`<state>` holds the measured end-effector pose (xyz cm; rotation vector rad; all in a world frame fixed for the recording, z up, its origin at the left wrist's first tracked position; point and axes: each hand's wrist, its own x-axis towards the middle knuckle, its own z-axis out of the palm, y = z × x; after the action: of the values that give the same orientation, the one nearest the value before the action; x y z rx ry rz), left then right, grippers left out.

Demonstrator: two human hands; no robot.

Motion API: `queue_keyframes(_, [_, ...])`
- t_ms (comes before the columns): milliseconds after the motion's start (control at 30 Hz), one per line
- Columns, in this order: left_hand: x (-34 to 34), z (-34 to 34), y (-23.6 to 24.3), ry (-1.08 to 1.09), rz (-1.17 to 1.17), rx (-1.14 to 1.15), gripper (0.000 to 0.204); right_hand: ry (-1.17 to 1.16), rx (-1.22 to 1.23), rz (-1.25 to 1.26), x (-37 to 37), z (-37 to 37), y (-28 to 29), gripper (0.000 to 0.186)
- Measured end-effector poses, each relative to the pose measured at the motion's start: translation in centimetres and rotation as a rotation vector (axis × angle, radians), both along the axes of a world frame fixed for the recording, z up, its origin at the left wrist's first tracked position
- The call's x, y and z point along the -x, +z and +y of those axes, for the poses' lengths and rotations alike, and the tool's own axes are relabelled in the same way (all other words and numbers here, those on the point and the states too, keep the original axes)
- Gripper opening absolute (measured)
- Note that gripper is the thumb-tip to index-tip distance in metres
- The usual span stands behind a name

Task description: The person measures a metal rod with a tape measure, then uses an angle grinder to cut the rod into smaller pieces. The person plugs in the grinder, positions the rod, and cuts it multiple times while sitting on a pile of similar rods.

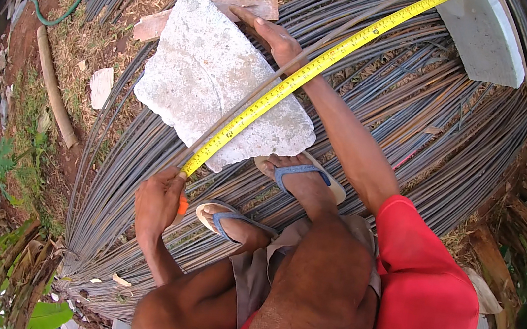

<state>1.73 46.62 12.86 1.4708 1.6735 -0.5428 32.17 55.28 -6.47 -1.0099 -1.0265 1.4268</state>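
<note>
My left hand (158, 207) is closed around a tape measure, whose orange case (182, 206) shows beside the palm. The yellow blade (294, 82) runs out from it, up and to the right. Alongside the blade lies a thin steel rod (237, 108), crossing above a rough white concrete slab (211, 78). My right hand (274, 41) rests at the slab's upper right edge, under the rod, with thumb and finger stretched out. Nothing shows in its grasp, though part of the palm is hidden.
Bundles of bent steel rods (409, 117) spread around my sandalled feet (301, 179). A grey slab (480, 36) stands at the blade's far end. Boards (251, 7) lie behind the white slab. A wooden pole (55, 87) and a green hose (37, 9) lie on the left.
</note>
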Motion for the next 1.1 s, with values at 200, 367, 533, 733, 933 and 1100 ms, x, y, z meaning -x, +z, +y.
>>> queue_keyframes(200, [0.2, -0.3, 0.0, 0.010, 0.011, -0.011, 0.031, 0.058, 0.090, 0.058, 1.1, -0.5, 0.4, 0.059])
queue_keyframes(367, [0.1, -0.4, -0.1, 0.018, 0.009, -0.020, 0.032, -0.046, 0.021, 0.002, 0.9, -0.6, 0.3, 0.060])
queue_keyframes(533, [0.1, -0.3, 0.2, 0.025, 0.025, 0.000, 0.032, 0.064, 0.040, -0.091, 1.1, -0.8, 0.5, 0.063])
queue_keyframes(733, [0.1, -0.5, 0.0, 0.033, 0.016, -0.035, 0.032, -0.008, 0.038, 0.028, 0.9, -0.4, 0.8, 0.062])
queue_keyframes(933, [0.2, -0.7, -0.2, 0.031, 0.010, -0.032, 0.031, -0.090, 0.079, 0.071, 1.2, -0.4, 1.4, 0.062])
queue_keyframes(1100, [0.3, -0.7, -0.2, 0.002, 0.026, -0.014, 0.031, 0.044, 0.079, 0.080, 1.4, -0.3, 0.9, 0.062])
